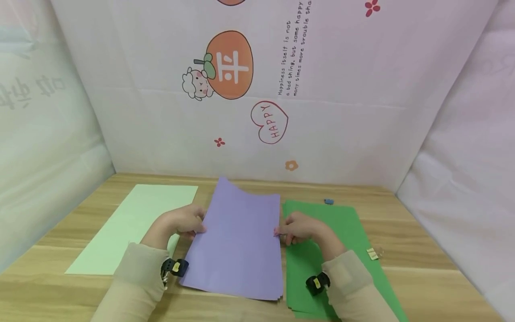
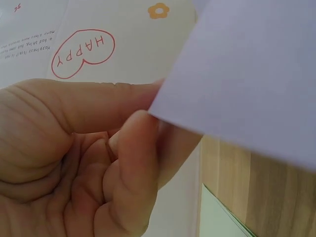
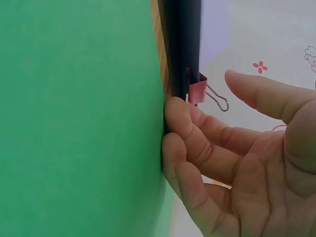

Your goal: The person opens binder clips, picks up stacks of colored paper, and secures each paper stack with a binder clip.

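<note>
Purple paper (image 1: 237,246) separates mint paper (image 1: 124,223) from green paper (image 1: 348,223).

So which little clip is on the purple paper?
The pink clip, on the purple paper's right edge by the right hand. The blue clip and yellow clip are over by the green paper.

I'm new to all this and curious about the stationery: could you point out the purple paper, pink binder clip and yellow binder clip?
Purple paper (image 1: 237,246): head view, middle of the top sheet.
Pink binder clip (image 3: 198,92): right wrist view, its pink body.
Yellow binder clip (image 1: 372,254): head view, its body.
</note>
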A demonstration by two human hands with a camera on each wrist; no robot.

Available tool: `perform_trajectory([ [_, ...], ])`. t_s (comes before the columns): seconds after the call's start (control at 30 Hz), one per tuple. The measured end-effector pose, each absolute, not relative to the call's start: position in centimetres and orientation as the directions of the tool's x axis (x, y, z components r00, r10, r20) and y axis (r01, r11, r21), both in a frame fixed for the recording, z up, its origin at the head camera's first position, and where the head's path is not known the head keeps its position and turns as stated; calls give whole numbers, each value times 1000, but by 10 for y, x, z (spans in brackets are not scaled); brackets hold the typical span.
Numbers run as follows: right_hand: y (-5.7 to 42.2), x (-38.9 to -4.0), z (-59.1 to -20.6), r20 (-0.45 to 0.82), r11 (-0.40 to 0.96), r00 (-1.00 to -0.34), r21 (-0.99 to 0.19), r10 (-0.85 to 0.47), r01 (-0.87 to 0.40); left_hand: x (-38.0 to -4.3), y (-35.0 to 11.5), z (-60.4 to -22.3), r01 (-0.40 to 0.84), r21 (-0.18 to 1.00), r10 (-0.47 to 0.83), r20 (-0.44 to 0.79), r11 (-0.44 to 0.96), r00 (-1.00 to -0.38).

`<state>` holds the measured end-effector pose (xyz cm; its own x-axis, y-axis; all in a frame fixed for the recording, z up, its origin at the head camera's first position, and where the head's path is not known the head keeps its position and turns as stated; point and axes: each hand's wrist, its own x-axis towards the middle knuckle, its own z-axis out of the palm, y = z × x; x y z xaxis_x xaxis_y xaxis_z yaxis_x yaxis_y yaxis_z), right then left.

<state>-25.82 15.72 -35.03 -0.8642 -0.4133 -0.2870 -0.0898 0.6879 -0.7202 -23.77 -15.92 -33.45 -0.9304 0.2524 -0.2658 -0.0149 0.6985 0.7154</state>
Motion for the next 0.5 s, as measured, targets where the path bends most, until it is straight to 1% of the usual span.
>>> perform_trajectory([
  [0.2, 159, -258, -351, -285, 676, -860, -731, -424, -92, -240, -162, -336, -3, 705, 258, -263, 709, -929],
  [0.5, 159, -259, -351, -284, 668, -848, -737, -448, -107, -239, -166, -337, -31, 708, 227, -267, 705, -937],
])
